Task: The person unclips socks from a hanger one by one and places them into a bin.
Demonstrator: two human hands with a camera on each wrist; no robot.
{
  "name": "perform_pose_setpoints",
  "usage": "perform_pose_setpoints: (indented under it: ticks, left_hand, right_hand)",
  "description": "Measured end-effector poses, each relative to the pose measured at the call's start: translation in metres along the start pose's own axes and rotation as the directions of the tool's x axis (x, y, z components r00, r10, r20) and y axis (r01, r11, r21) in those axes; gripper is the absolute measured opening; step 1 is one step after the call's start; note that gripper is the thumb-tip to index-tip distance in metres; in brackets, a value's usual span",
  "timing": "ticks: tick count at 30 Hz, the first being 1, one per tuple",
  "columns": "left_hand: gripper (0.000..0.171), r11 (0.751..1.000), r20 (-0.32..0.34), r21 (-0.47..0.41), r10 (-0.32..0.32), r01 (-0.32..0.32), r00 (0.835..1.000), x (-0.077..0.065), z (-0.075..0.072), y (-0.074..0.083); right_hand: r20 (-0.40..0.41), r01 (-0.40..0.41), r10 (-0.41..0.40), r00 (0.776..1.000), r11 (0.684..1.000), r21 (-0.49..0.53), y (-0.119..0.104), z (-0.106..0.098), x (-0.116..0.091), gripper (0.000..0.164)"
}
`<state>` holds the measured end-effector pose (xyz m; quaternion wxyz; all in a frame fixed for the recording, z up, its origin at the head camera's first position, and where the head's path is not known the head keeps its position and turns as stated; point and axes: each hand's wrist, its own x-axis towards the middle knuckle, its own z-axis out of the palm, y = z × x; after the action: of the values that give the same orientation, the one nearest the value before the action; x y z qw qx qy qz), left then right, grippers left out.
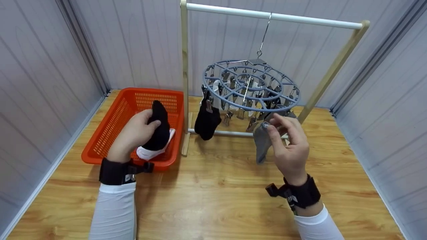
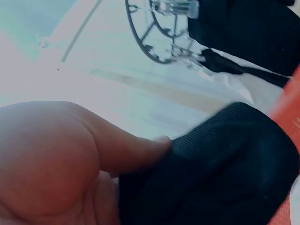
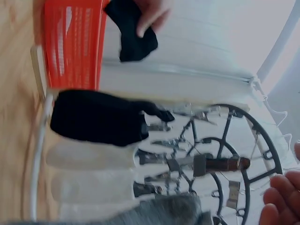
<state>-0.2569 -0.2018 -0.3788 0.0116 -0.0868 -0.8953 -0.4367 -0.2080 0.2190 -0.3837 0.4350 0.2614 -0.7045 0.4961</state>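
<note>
My left hand (image 1: 135, 131) pinches a black sock (image 1: 160, 135) between thumb and fingers, above the orange basket (image 1: 88, 155). A white sock (image 1: 146, 154) shows beneath it in the basket. On the right, my right hand (image 1: 293, 143) is raised beside a grey sock (image 1: 262, 143) at the front right of a round clip hanger (image 1: 217, 95). In the right wrist view, its loosely bent fingers (image 3: 283, 192) stand apart from the grey sock (image 3: 164, 211). Another black sock (image 1: 207, 123) hangs from a clip at the hanger's left side.
A rack with a white top bar (image 1: 227, 10) and wooden posts (image 1: 185, 76) carries the hanger by a hook. Many metal clips dangle from the rings. Pale socks (image 3: 93, 157) hang beside the black one. Panel walls (image 1: 33, 83) enclose the wooden surface (image 1: 213, 196).
</note>
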Motion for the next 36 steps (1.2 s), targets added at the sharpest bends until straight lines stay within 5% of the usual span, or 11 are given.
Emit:
perform_pose_setpoints:
  ticks: [8,20,24,31,36]
  left_hand:
    - [0.026,0.999,0.052,0.037,-0.013,0.011,0.999,0.004,0.003,-0.013]
    - [0.031,0.999,0.141,0.043,-0.009,0.003,0.990,0.007,0.008,-0.024]
    - [0.040,0.995,0.191,0.084,-0.060,0.044,0.980,0.006,0.009,-0.025]
    - [0.070,0.958,0.230,0.177,-0.263,0.225,0.937,0.004,0.002,-0.023]
    - [0.066,0.943,0.161,0.281,-0.230,0.178,0.960,0.003,-0.002,-0.019]
  right_hand:
    - [-0.116,0.101,-0.119,0.986,0.984,-0.145,0.000,0.001,0.007,0.037]
    - [-0.098,0.104,-0.127,0.987,0.973,-0.206,0.007,0.001,0.010,0.049]
    - [-0.074,0.098,-0.117,0.990,0.970,-0.223,0.013,-0.001,0.009,0.053]
    - [-0.021,0.063,-0.072,0.997,0.959,-0.278,0.017,-0.003,0.006,0.056]
    - [0.008,0.056,-0.056,0.998,0.954,-0.295,0.016,-0.003,0.003,0.055]
